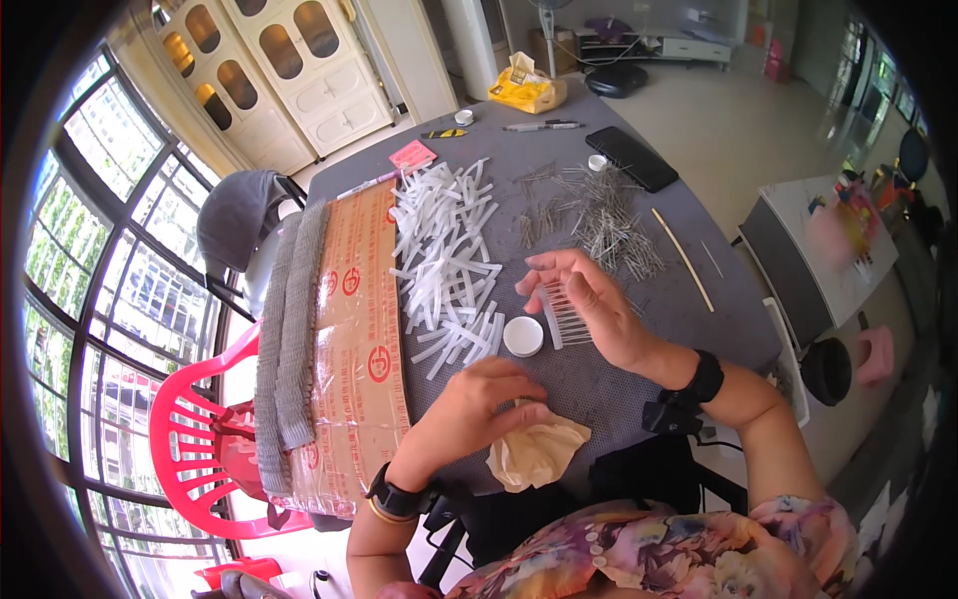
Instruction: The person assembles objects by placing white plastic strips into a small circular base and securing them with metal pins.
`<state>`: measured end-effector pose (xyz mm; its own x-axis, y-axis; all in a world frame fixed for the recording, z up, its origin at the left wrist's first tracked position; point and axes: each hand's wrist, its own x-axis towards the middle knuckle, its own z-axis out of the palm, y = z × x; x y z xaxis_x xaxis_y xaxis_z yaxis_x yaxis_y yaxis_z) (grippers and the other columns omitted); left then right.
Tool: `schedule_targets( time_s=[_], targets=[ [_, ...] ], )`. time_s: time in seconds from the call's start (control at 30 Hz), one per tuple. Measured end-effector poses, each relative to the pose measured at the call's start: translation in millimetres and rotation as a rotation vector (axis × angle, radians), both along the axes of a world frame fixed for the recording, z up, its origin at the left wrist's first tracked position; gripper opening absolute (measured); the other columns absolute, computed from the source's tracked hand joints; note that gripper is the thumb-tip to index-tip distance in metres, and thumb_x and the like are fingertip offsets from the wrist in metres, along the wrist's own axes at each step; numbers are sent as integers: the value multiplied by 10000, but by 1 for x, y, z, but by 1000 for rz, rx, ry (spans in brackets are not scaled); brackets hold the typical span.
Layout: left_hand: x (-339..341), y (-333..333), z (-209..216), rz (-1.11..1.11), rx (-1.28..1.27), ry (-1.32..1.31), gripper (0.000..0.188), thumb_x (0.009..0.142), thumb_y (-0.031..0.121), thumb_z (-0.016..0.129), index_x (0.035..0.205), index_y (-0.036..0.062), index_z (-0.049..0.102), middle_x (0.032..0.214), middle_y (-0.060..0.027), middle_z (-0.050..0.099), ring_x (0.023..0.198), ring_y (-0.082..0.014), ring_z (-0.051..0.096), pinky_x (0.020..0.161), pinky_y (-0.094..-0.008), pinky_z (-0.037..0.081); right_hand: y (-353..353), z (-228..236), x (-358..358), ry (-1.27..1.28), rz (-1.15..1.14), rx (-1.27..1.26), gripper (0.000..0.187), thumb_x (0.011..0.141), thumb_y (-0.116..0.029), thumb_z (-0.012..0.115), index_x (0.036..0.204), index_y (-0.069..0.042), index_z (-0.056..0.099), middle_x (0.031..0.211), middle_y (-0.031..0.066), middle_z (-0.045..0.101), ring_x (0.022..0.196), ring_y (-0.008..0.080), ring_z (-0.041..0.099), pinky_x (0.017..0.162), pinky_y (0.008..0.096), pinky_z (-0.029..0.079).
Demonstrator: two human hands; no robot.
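Observation:
My right hand (604,309) is closed around a white plastic strip (552,319) with a row of thin metal pins, like a comb. My left hand (489,399) is curled, thumb near the fingertips, above a crumpled tan paper (539,454) at the near table edge; what it may pinch is hidden. Between the hands stands a small round white container (523,337). Beyond my left hand lies a heap of translucent white plastic strips (444,255). Past my right hand is a pile of thin metal pins (609,215).
On the left, a brown taped sheet (354,299) lies beside grey ribbed fabric rolls (289,349). A black phone (632,160), a wooden stick (684,260), pens (542,126) and a yellow bag (527,88) are on the grey table. A red chair (185,439) stands left.

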<state>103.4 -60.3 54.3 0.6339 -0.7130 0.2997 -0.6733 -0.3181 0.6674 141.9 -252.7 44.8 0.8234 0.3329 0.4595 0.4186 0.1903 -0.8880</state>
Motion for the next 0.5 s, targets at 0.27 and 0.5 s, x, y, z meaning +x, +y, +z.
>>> schedule_targets(
  time_s=[0.27, 0.5],
  targets=[
    [0, -5, 1, 372, 11, -584, 181, 649, 4, 678, 805, 59, 605, 774, -56, 569, 656, -215, 547, 557, -305, 440, 8, -31, 0, 785, 471, 499, 491, 918, -461, 293, 1173, -67, 440, 1067, 86, 563, 974, 182, 546, 829, 335, 444],
    [0, -11, 0, 271, 41, -749, 281, 570, -42, 677, 816, 79, 615, 823, -29, 588, 683, -205, 545, 571, -301, 443, 10, -46, -3, 890, 629, 581, 486, 909, -481, 299, 1150, -85, 446, 1040, 62, 578, 970, 165, 546, 855, 307, 413]
  ],
)
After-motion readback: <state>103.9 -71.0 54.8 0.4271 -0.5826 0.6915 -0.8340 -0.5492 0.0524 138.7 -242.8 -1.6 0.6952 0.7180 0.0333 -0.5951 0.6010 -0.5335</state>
